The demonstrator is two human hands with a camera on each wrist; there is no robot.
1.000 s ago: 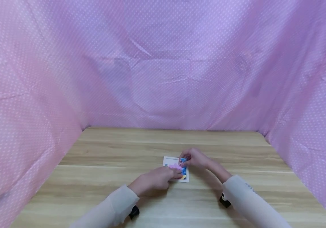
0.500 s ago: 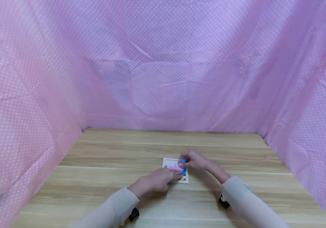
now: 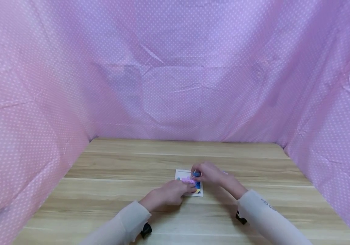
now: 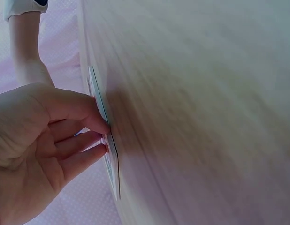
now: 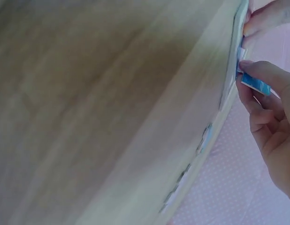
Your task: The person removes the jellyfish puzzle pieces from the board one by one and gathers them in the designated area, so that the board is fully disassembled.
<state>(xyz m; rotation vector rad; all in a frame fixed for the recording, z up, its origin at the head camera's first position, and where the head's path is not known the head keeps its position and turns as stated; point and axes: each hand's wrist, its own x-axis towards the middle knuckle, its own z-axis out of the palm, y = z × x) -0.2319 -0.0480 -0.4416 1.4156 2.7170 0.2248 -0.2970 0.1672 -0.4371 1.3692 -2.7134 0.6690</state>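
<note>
A small jigsaw puzzle board (image 3: 179, 172) with a white frame lies on the table, pink and blue pieces showing in it. My left hand (image 3: 172, 192) rests at the board's near left; in the left wrist view its thumb (image 4: 91, 115) touches the frame edge and its fingertips press the pieces. With thumb and fingers, my right hand (image 3: 210, 173) pinches a blue puzzle piece (image 5: 255, 84) over the board's right side. That piece is tilted, and its lower end is close to the board; contact is hard to tell. The fingers cover part of the picture.
Loose puzzle pieces (image 5: 205, 138) lie flat on the wooden table (image 3: 116, 190) beyond my right hand, mostly hidden by it in the head view. A pink dotted curtain (image 3: 175, 102) encloses the table's back and sides. Black wrist cameras (image 3: 146, 230) hang under both sleeves.
My right hand has shifted slightly over the board's upper right, the blue piece still in its fingers. My left hand stays nearly where it was.
</note>
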